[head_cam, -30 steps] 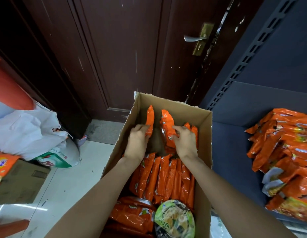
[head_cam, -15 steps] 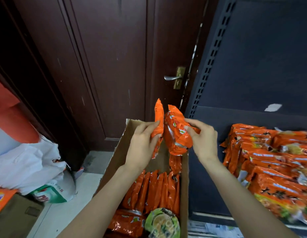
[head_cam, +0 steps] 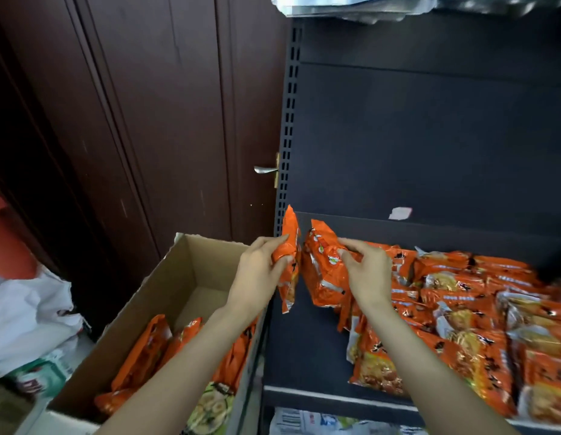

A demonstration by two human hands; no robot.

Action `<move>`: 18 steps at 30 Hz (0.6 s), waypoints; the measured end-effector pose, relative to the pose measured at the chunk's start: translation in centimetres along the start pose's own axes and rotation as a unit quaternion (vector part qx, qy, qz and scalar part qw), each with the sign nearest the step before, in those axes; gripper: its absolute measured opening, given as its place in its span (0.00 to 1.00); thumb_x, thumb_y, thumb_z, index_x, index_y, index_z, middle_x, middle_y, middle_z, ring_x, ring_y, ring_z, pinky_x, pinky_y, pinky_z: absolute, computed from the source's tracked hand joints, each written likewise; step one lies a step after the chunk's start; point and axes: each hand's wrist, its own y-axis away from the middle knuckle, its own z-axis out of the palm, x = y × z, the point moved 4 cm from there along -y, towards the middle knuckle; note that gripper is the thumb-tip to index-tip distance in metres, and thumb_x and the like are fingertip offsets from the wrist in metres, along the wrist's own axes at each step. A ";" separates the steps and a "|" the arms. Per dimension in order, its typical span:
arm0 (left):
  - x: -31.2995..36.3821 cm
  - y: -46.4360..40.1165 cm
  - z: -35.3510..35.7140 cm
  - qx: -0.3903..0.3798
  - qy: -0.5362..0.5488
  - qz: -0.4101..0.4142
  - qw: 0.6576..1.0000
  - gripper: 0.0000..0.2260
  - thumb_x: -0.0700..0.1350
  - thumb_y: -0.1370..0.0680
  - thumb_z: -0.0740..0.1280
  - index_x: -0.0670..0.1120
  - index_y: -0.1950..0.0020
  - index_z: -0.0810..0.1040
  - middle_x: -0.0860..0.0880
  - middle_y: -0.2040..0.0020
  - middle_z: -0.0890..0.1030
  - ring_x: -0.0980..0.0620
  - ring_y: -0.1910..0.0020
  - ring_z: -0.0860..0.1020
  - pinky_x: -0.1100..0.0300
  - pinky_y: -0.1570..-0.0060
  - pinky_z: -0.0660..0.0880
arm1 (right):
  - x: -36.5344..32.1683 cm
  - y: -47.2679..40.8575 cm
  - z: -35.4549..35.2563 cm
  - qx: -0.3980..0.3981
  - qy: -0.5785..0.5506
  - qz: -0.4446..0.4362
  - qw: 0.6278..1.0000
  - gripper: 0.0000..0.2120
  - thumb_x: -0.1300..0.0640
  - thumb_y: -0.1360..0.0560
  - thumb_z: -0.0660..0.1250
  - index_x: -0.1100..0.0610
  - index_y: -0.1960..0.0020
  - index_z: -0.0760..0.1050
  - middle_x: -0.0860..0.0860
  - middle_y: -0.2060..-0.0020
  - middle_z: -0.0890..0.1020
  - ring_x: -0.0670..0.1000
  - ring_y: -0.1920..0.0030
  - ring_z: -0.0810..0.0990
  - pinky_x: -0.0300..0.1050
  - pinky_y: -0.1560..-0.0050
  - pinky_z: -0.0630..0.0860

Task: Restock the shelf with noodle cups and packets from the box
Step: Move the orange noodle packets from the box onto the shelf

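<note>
My left hand (head_cam: 259,271) grips one orange noodle packet (head_cam: 289,262) held upright at the shelf's left edge. My right hand (head_cam: 368,273) grips a second orange noodle packet (head_cam: 323,274) just to its right, above the dark shelf board (head_cam: 301,350). A pile of orange packets (head_cam: 467,321) lies on the right part of that shelf. The open cardboard box (head_cam: 185,277) stands to the left below my arms, with more orange packets (head_cam: 153,346) standing in it and a green-lidded noodle cup (head_cam: 210,406) at its near end.
A dark wooden door (head_cam: 166,120) with a metal handle (head_cam: 266,169) stands behind the box. The shelf's perforated upright (head_cam: 287,136) rises beside it. White bags (head_cam: 28,315) lie on the floor at left. Silver packs (head_cam: 398,7) sit on the shelf above.
Both hands have lifted their packets out of the box and carried them right, over the shelf's left end. The view has swung right toward the shelf.
</note>
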 end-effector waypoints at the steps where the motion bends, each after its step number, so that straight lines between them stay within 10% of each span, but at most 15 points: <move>1: 0.0 0.0 0.6 -0.005 0.001 -0.012 1.000 0.18 0.41 0.22 0.65 0.44 0.32 0.72 0.50 0.42 0.74 0.60 0.47 0.70 0.83 0.52 0.64 | 0.7 -0.1 0.0 -0.007 0.007 0.001 1.000 0.11 0.62 0.25 0.67 0.58 0.43 0.80 0.50 0.46 0.83 0.49 0.43 0.79 0.33 0.43 0.68; 7: -1.7 -0.4 3.1 -0.051 -0.022 -0.059 0.997 0.19 0.44 0.23 0.67 0.46 0.31 0.72 0.48 0.38 0.77 0.52 0.39 0.74 0.64 0.40 0.70 | 3.9 -0.9 1.5 -0.016 0.060 0.041 0.997 0.12 0.63 0.23 0.64 0.58 0.41 0.79 0.52 0.45 0.82 0.48 0.51 0.81 0.34 0.46 0.71; 14: -4.7 -1.6 4.8 -0.110 -0.028 -0.080 0.990 0.19 0.43 0.23 0.67 0.47 0.31 0.72 0.49 0.37 0.76 0.54 0.39 0.73 0.76 0.46 0.63 | 5.9 -2.2 5.3 -0.058 0.076 0.059 0.994 0.13 0.63 0.22 0.63 0.60 0.39 0.77 0.55 0.43 0.81 0.54 0.43 0.79 0.37 0.43 0.69; 18: -5.8 -2.2 5.7 -0.134 -0.013 -0.084 0.987 0.17 0.41 0.23 0.67 0.46 0.34 0.74 0.50 0.42 0.79 0.55 0.43 0.77 0.81 0.52 0.64 | 6.7 -2.4 7.7 -0.179 0.065 0.045 0.981 0.12 0.57 0.22 0.63 0.64 0.51 0.81 0.56 0.61 0.83 0.51 0.60 0.80 0.42 0.57 0.72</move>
